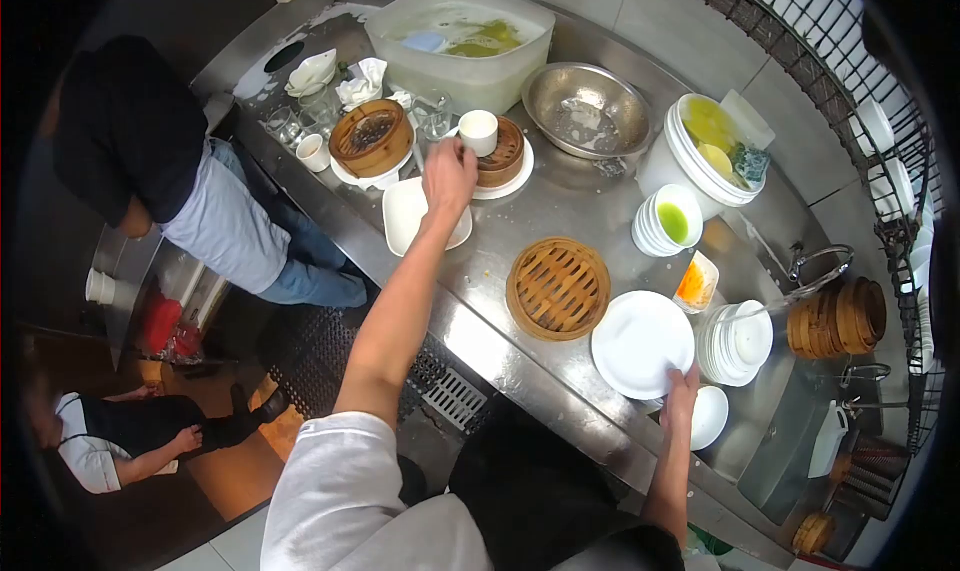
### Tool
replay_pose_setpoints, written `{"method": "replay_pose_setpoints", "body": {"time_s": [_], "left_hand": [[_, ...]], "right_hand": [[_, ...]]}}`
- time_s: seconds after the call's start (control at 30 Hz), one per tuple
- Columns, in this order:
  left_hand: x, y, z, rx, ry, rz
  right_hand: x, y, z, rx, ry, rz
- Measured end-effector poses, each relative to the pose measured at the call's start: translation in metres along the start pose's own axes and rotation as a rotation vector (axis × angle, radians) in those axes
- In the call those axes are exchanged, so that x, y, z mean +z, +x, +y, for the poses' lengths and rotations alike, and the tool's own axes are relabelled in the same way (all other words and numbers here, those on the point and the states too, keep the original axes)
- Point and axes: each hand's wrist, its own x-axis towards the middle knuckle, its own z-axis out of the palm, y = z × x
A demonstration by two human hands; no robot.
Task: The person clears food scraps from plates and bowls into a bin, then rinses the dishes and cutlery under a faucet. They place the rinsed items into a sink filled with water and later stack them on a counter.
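My left hand (450,178) is stretched to the far side of the counter, its fingers closed at the near side of a small white cup (479,129). Behind the cup is a round bamboo steamer (507,159) on a white plate (522,178). A square white dish (401,216) lies just below that wrist. My right hand (680,396) grips the near edge of a round white plate (640,341), thumb on top. Left of this plate sits a slatted bamboo steamer lid (558,289). White bowls (735,341) are stacked to its right, with a single bowl (710,418) below them.
A tub of soapy water (460,66) and a metal basin (585,111) stand at the back. Another steamer (370,141), glasses (318,111) and a white bucket (690,161) are on the counter. A sink (785,446) is at right; two people (230,211) are at left.
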Motion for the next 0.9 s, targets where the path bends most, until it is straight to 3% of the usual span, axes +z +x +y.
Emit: {"method": "replay_pose_setpoints", "body": {"time_s": [0.1, 0.2, 0.33, 0.47, 0.57, 0.73, 0.9], "left_hand": [[0.014, 0.027, 0.001, 0.175, 0.164, 0.174], [0.025, 0.043, 0.010, 0.469, 0.318, -0.062], [0.044, 0.063, 0.005, 0.380, 0.521, -0.397], [0.023, 0.052, 0.052, 0.374, 0.377, -0.294], [0.029, 0.020, 0.074, 0.577, 0.198, -0.438], [0.060, -0.040, 0.080, 0.616, 0.245, -0.672], [0.071, -0.029, 0.064, 0.596, 0.010, -0.476]], "right_hand": [[-0.002, 0.004, 0.018, 0.016, 0.043, -0.014], [0.000, 0.002, 0.025, 0.061, 0.124, -0.009], [0.004, 0.001, 0.033, 0.061, 0.233, -0.038], [0.006, -0.008, 0.034, 0.117, 0.270, -0.018], [0.007, -0.011, 0.031, 0.198, 0.266, -0.012], [0.003, -0.002, 0.044, 0.159, 0.287, 0.003], [0.002, -0.002, 0.047, 0.090, 0.327, 0.044]]}}
